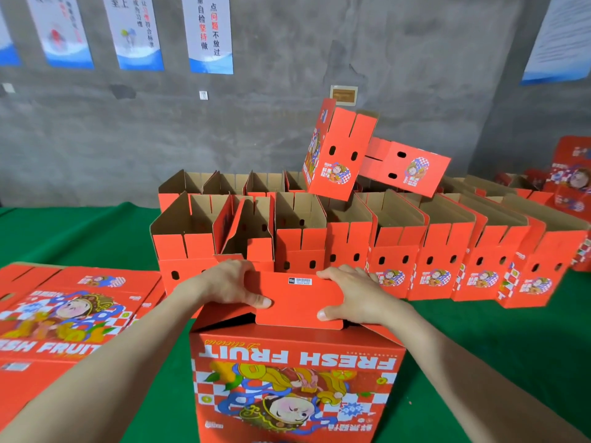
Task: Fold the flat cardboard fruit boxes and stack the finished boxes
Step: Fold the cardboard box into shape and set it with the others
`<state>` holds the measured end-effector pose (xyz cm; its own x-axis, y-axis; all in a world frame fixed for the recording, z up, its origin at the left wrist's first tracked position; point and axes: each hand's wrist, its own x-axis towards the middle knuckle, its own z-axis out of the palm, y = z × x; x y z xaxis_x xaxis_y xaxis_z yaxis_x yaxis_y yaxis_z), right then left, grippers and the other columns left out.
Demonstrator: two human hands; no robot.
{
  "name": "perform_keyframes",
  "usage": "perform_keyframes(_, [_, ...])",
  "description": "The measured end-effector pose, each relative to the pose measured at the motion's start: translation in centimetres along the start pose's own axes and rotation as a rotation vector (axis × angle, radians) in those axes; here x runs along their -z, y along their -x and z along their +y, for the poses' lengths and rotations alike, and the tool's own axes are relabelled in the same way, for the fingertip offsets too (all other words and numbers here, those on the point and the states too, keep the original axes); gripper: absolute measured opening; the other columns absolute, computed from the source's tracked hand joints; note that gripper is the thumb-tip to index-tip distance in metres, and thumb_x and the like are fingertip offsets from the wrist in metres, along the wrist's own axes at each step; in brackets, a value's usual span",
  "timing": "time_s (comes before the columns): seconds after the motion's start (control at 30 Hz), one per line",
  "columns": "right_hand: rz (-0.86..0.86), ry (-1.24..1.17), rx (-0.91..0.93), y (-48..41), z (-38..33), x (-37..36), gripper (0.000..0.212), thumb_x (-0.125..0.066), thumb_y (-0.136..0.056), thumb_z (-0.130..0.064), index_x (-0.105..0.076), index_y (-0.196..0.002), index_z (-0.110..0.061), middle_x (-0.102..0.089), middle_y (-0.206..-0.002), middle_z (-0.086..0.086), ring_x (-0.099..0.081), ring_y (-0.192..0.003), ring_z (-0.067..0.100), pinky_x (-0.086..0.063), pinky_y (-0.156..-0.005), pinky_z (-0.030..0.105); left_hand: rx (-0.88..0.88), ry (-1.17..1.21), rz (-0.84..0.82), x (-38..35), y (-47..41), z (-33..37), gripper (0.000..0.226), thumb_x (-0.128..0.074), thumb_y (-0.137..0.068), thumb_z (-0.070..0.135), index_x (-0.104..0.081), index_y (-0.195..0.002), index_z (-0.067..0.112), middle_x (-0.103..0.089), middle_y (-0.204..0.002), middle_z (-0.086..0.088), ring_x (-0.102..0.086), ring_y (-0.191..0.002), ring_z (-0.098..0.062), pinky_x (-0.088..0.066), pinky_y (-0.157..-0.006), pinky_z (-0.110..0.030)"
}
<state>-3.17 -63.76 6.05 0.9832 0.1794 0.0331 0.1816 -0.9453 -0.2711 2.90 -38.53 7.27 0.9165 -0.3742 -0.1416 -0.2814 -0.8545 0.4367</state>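
A red fruit box printed "FRESH FRUIT" stands upside down in front of me on the green table. My left hand and my right hand grip the two ends of its red bottom flap, thumbs on the near face and fingers curled over the far edge. The flap carries a small barcode label. A pile of flat red boxes lies at my left. Several folded boxes stand open-topped in rows behind, with two more boxes tilted on top of them.
The green table cover shows at the left and at the right front. A grey concrete wall with posters closes the back. More red boxes are stacked at the far right.
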Motion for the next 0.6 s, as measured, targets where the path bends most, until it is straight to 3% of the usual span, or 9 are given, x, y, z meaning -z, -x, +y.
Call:
perform_keyframes(0.33, [0.112, -0.051, 0.008, 0.0, 0.1, -0.6, 0.064, -0.071, -0.077, -0.049, -0.042, -0.133, -0.038, -0.047, -0.131, -0.009, -0.037, -0.125, 0.019, -0.022, -0.099, 0.039, 0.027, -0.126, 0.059, -0.4, 0.0, 0.1, 0.073, -0.081, -0.059, 0.060, -0.053, -0.113, 0.019, -0.059, -0.111, 0.000, -0.056, -0.100, -0.019, -0.047, -0.093, -0.037])
perform_keyframes(0.47, [0.099, -0.046, 0.016, 0.1, 0.2, -0.5, 0.064, -0.070, -0.077, -0.052, -0.041, -0.133, -0.040, -0.047, -0.131, -0.008, -0.037, -0.125, 0.019, -0.022, -0.098, 0.038, 0.013, -0.027, 0.029, -0.2, 0.4, 0.0, 0.069, -0.081, -0.061, 0.056, -0.053, -0.114, 0.022, -0.059, -0.112, 0.002, -0.057, -0.102, -0.017, -0.047, -0.095, -0.035])
perform_keyframes(0.6, [0.027, -0.128, 0.026, 0.2, 1.1, 0.1, 0.060, -0.063, -0.083, -0.055, -0.041, -0.137, -0.041, -0.047, -0.134, -0.006, -0.037, -0.129, 0.018, -0.023, -0.107, 0.039, -0.033, 0.185, -0.021, 0.1, 1.1, -0.4, 0.060, -0.075, -0.070, 0.052, -0.053, -0.119, 0.024, -0.061, -0.113, 0.002, -0.060, -0.101, -0.015, -0.048, -0.096, -0.034])
